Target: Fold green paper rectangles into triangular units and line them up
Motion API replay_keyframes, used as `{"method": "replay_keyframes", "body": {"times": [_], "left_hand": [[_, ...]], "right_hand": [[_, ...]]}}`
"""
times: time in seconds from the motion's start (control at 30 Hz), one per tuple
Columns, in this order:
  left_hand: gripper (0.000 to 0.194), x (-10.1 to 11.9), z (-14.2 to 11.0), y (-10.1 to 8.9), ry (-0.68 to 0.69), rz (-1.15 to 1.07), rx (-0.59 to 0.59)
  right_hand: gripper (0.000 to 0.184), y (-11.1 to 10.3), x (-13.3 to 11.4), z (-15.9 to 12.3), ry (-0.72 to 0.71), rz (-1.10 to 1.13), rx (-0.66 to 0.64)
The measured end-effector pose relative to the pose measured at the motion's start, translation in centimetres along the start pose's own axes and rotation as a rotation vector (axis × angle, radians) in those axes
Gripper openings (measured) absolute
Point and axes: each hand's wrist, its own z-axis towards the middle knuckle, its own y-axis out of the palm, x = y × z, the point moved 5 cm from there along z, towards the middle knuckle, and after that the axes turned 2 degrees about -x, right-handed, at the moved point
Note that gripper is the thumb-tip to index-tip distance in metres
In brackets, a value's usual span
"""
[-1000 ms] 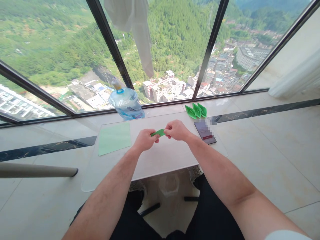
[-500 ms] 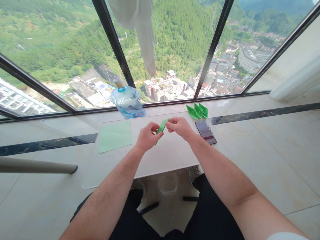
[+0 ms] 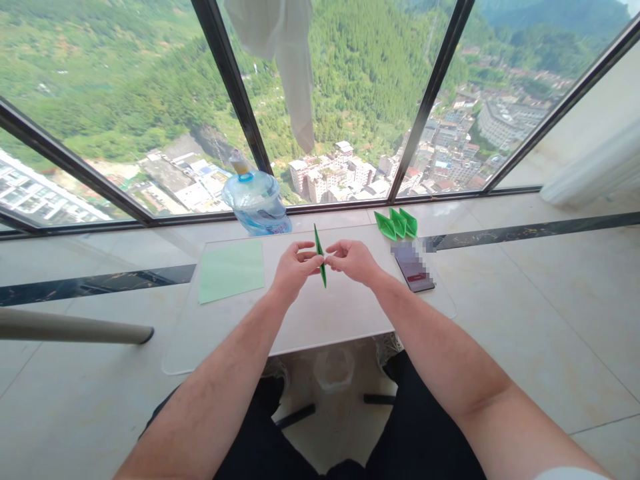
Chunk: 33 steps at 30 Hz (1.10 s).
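Observation:
Between my two hands a folded piece of green paper [image 3: 318, 241] stands nearly edge-on above the table, long and narrow with pointed ends. My left hand [image 3: 294, 268] grips it from the left, thumb on the near side and fingers behind. From the right, my right hand [image 3: 356, 259] has its thumb and fingertips closed at the middle of the paper; the exact contact is small and partly hidden. Beyond my right hand, green folded paper boats [image 3: 399, 224] sit side by side at the table's far right corner.
Light green sheets [image 3: 231, 272] lie on the left of the white table [image 3: 320, 327]. A phone [image 3: 414, 267], partly blurred, is at the right. A large water bottle [image 3: 255, 201] stands behind the table by the window. A grey pole [image 3: 75, 327] juts in at left.
The folded green paper has turned from lying slanted and flat-side up to upright and edge-on between my hands. My right hand has shifted from its tip to its middle.

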Motion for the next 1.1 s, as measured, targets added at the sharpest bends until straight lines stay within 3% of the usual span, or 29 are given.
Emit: {"method": "replay_keyframes", "body": {"times": [0.4,0.73,1.1], "left_hand": [[0.062,-0.2,0.0,0.2,-0.018,-0.132,-0.02],[0.054,-0.3,0.0,0.6,-0.035,-0.082,-0.003],[0.027,-1.6,0.7,0.2,-0.017,0.052,0.061]], "right_hand": [[0.033,0.3,-0.3,0.0,-0.052,-0.051,-0.042],[0.018,-0.3,-0.9,-0.4,-0.047,-0.293,0.144],[0.008,0.5,-1.0,-0.6,-0.07,-0.414,0.159]]}}
